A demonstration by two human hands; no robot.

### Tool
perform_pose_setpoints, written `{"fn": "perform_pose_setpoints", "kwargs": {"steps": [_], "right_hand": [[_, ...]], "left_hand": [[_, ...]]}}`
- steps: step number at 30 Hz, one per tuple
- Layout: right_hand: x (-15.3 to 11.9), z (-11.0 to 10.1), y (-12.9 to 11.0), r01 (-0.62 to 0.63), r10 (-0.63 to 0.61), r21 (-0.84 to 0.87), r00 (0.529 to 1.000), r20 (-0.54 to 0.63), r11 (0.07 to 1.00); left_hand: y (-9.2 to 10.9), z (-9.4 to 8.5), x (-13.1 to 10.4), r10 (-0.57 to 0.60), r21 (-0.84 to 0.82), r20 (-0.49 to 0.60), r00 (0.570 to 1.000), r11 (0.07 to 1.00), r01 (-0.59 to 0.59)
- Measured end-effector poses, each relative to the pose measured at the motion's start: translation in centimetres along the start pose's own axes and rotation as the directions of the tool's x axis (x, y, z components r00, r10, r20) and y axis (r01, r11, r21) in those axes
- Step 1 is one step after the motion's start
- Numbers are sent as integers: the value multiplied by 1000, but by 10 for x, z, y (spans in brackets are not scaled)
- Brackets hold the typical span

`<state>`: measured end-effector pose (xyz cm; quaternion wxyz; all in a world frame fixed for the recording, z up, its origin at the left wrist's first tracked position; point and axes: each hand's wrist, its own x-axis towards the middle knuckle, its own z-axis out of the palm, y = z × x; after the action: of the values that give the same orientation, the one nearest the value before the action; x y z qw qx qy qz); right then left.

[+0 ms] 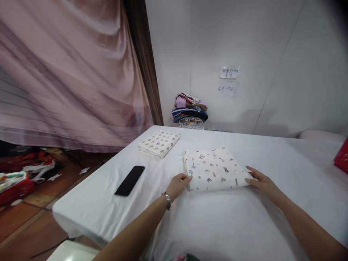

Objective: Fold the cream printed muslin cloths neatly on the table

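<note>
A folded white cloth with small grey and brown prints (213, 169) lies flat on the white-covered table (214, 221). At its near left corner, my left hand (178, 184) pinches the edge between thumb and fingers; a silver bracelet is on that wrist. My right hand (262, 181) is at the cloth's near right corner, thumb and fingers closed on it. Behind and to the left lies another folded cloth, white with grey and red prints (160, 143). A black phone (129, 180) rests left of my left hand.
A stack of folded fabrics (190, 111) stands beyond the table's far edge, against the white wall. Pink curtain (81, 72) hangs at the left. A red object (342, 156) is at the right edge. Cluttered red items (19, 188) lie at the far left.
</note>
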<state>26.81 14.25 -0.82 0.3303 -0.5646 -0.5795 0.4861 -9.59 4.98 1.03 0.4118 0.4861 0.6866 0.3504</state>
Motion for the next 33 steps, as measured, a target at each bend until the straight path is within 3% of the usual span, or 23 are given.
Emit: {"fn": "perform_pose_setpoints", "kwargs": {"steps": [6, 10, 12, 15, 17, 19, 21, 24, 27, 29, 31, 33], "right_hand": [[3, 2, 3, 8, -8, 41, 1000, -4, 999], [3, 3, 7, 95, -81, 130, 991, -108, 987], [2, 3, 11, 111, -97, 140, 990, -103, 984], [3, 2, 15, 98, -98, 4, 995, -37, 995], [3, 0, 13, 116, -126, -162, 990, -56, 980], [3, 1, 5, 157, -204, -345, 974, -103, 925], [3, 10, -10, 229, -321, -492, 941, -109, 840], [6, 41, -40, 385, -468, -626, 883, 37, 678], [22, 80, -67, 502, -483, -689, 840, 247, 522], [42, 97, -76, 523, -432, -716, 838, 334, 462], [64, 103, -75, 442, -324, -782, 890, 321, 439], [85, 99, -67, 306, -193, -848, 950, 244, 432]], "left_hand": [[-3, 13, -6, 98, 174, -83, 992, 981, -82], [-3, 20, -8, 157, 167, -159, 975, 977, -130], [-6, 23, -9, 176, 235, -158, 972, 962, -136], [-10, 23, -10, 206, 351, -122, 971, 924, -152], [-8, 19, -11, 174, 390, -94, 980, 913, -124], [0, 11, -12, 121, 439, -103, 987, 896, -64], [15, 3, -11, 152, 503, -162, 975, 863, -51], [42, 2, -1, 393, 599, -188, 900, 772, -212], [57, 18, 22, 545, 697, -39, 837, 615, -368], [53, 30, 40, 477, 749, 37, 878, 569, -341], [40, 38, 55, 342, 776, 57, 938, 576, -257], [25, 43, 63, 266, 789, 40, 963, 583, -194]]}}
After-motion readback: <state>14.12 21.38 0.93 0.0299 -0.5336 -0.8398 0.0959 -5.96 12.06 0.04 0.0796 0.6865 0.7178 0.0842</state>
